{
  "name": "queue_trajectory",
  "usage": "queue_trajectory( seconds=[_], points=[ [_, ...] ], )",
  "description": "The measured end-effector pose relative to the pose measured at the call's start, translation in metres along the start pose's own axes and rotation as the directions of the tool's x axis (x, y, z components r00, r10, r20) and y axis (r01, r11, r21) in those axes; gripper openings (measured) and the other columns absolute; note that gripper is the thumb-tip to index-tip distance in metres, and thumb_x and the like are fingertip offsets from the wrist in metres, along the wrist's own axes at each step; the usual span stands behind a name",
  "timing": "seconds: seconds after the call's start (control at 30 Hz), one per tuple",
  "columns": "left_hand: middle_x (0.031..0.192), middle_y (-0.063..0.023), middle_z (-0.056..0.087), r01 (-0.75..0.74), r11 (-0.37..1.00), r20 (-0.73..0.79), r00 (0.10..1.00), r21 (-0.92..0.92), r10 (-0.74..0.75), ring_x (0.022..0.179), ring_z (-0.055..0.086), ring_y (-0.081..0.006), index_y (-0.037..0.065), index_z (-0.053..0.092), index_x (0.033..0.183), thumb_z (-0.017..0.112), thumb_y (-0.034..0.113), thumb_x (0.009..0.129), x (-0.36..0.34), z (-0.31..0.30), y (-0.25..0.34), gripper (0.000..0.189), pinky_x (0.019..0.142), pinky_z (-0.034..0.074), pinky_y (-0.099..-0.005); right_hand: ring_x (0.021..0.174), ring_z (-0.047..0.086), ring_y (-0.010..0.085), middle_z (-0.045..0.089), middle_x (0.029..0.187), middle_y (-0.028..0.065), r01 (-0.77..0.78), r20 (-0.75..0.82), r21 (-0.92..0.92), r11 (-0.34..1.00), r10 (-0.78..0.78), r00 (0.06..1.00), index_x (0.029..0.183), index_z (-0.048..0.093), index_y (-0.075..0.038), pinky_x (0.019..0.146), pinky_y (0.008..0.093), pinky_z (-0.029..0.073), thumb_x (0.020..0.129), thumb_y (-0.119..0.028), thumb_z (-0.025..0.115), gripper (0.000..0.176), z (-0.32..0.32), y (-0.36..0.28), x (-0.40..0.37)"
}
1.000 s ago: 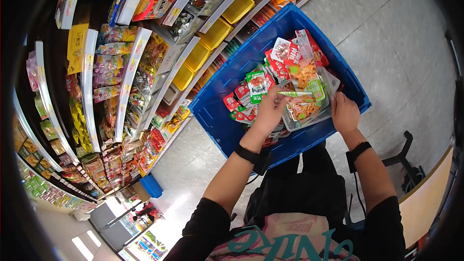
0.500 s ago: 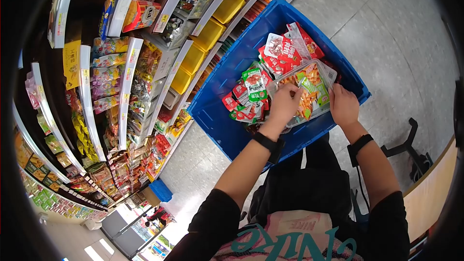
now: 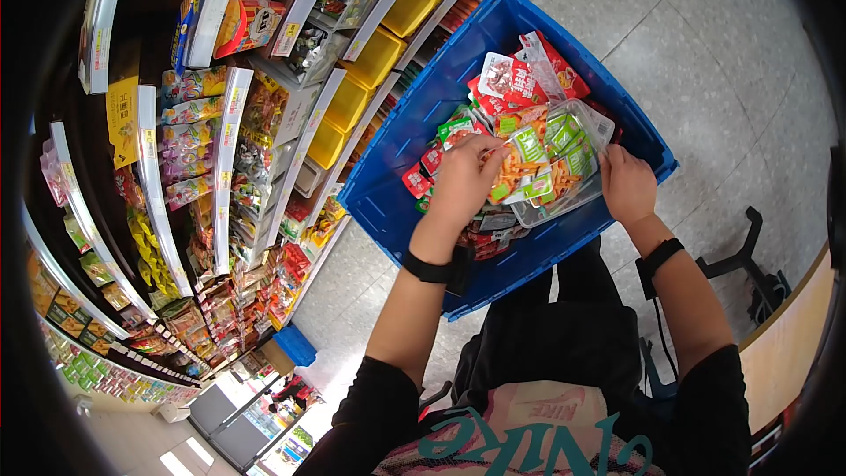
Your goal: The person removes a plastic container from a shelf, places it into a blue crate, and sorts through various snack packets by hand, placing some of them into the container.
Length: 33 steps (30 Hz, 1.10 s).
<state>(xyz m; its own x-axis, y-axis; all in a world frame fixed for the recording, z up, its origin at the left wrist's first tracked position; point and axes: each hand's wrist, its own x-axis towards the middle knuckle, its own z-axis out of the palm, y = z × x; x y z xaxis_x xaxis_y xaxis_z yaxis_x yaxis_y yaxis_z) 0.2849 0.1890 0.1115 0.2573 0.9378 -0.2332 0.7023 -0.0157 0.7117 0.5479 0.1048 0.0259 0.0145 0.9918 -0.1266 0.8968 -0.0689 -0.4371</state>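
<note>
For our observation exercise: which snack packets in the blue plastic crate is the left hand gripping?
The orange-and-green packets at the clear plastic tray; the red packets beyond lie untouched.

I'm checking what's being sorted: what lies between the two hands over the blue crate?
In the head view, a clear tray of orange and green packets spans from left hand to right hand, inside the blue crate.

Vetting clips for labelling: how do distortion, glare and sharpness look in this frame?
Head view: heavy fisheye bows the shelves, black vignette rings the frame; light bright and even, floor by the entrance washed out; left hand on the packets, right hand on the clear tray and blue crate all sharp.
</note>
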Motion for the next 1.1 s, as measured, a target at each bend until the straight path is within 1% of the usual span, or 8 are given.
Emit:
queue_trajectory(
  seconds=[0.1, 0.27, 0.43, 0.53, 0.8, 0.9, 0.97, 1.1],
  points=[
    [0.094, -0.0159, 0.073, -0.136, 0.986, 0.209, 0.971, 0.096, 0.114, 0.085, 0.072, -0.0275, -0.001, 0.072, 0.099, 0.074, 0.012, 0.088, 0.004, -0.020, 0.013, 0.017, 0.077, 0.056, -0.0358, 0.083, 0.067, 0.0301, 0.066, 0.089, 0.0112, -0.009, 0.015, -0.001, 1.000, 0.009, 1.000, 0.099, 0.055, -0.006, 0.076, 0.0430, 0.051, 0.098, -0.020, 0.055, 0.014, -0.003, -0.002, 0.001],
    [0.105, -0.0121, 0.068, -0.345, 0.920, 0.430, 0.871, 0.185, 0.240, 0.094, 0.067, -0.0324, 0.006, 0.071, 0.103, 0.079, 0.030, 0.080, 0.007, 0.005, 0.032, 0.035, 0.084, 0.053, -0.0401, 0.084, 0.067, 0.0297, 0.067, 0.089, 0.0111, -0.003, 0.007, -0.011, 1.000, 0.003, 1.000, 0.099, 0.055, -0.006, 0.076, 0.0428, 0.051, 0.099, -0.021, 0.055, 0.015, -0.001, -0.002, 0.000],
    [0.098, -0.0099, 0.069, -0.288, 0.924, 0.250, 0.942, 0.251, 0.226, 0.091, 0.068, -0.0305, 0.006, 0.071, 0.100, 0.078, 0.023, 0.081, 0.011, 0.012, 0.038, 0.026, 0.078, 0.054, -0.0393, 0.084, 0.067, 0.0297, 0.067, 0.090, 0.0111, 0.004, -0.013, -0.008, 1.000, -0.005, 1.000, 0.100, 0.056, -0.006, 0.075, 0.0426, 0.051, 0.100, -0.022, 0.054, 0.016, 0.001, 0.000, -0.001],
    [0.093, -0.0087, 0.068, -0.306, 0.940, -0.059, 0.946, 0.153, 0.318, 0.088, 0.070, -0.0281, 0.006, 0.069, 0.097, 0.075, 0.004, 0.083, 0.012, 0.000, 0.037, 0.015, 0.077, 0.056, -0.0363, 0.085, 0.067, 0.0297, 0.067, 0.089, 0.0109, -0.001, -0.003, 0.001, 1.000, 0.001, 1.000, 0.101, 0.056, -0.006, 0.076, 0.0425, 0.051, 0.100, -0.022, 0.053, 0.017, 0.001, 0.001, -0.001],
    [0.102, -0.0099, 0.067, -0.115, 0.990, 0.050, 0.992, -0.080, 0.119, 0.093, 0.071, -0.0214, 0.003, 0.058, 0.108, 0.070, -0.002, 0.090, 0.012, -0.014, 0.043, 0.022, 0.080, 0.056, -0.0308, 0.086, 0.068, 0.0286, 0.068, 0.092, 0.0106, 0.014, -0.015, -0.008, 1.000, -0.014, 1.000, 0.104, 0.057, -0.005, 0.076, 0.0417, 0.051, 0.099, -0.022, 0.054, 0.018, 0.003, 0.002, -0.001],
    [0.102, -0.0088, 0.069, -0.092, 0.944, 0.105, 0.986, -0.316, 0.131, 0.094, 0.070, -0.0178, 0.003, 0.058, 0.112, 0.069, -0.002, 0.090, 0.011, -0.004, 0.041, 0.026, 0.082, 0.054, -0.0283, 0.086, 0.068, 0.0286, 0.068, 0.091, 0.0104, 0.021, -0.013, -0.009, 1.000, -0.021, 1.000, 0.104, 0.057, -0.005, 0.076, 0.0419, 0.051, 0.099, -0.021, 0.054, 0.017, 0.004, 0.003, -0.002],
    [0.100, -0.0066, 0.070, -0.018, 0.934, 0.359, 0.921, -0.358, 0.155, 0.095, 0.068, -0.0152, 0.003, 0.059, 0.115, 0.068, 0.000, 0.091, 0.011, 0.004, 0.040, 0.025, 0.084, 0.053, -0.0288, 0.086, 0.068, 0.0286, 0.068, 0.091, 0.0104, 0.013, -0.005, -0.010, 1.000, -0.013, 1.000, 0.103, 0.057, -0.005, 0.076, 0.0420, 0.051, 0.099, -0.022, 0.054, 0.017, 0.005, 0.003, -0.001],
    [0.098, -0.0101, 0.071, -0.138, 0.988, 0.327, 0.932, -0.076, 0.155, 0.090, 0.070, -0.0240, 0.004, 0.065, 0.107, 0.067, 0.002, 0.090, 0.004, 0.034, 0.033, 0.018, 0.080, 0.055, -0.0361, 0.085, 0.068, 0.0285, 0.067, 0.091, 0.0104, 0.013, -0.002, -0.015, 1.000, -0.013, 1.000, 0.102, 0.057, -0.005, 0.076, 0.0419, 0.051, 0.099, -0.022, 0.054, 0.017, 0.003, 0.002, -0.001]
  ],
)
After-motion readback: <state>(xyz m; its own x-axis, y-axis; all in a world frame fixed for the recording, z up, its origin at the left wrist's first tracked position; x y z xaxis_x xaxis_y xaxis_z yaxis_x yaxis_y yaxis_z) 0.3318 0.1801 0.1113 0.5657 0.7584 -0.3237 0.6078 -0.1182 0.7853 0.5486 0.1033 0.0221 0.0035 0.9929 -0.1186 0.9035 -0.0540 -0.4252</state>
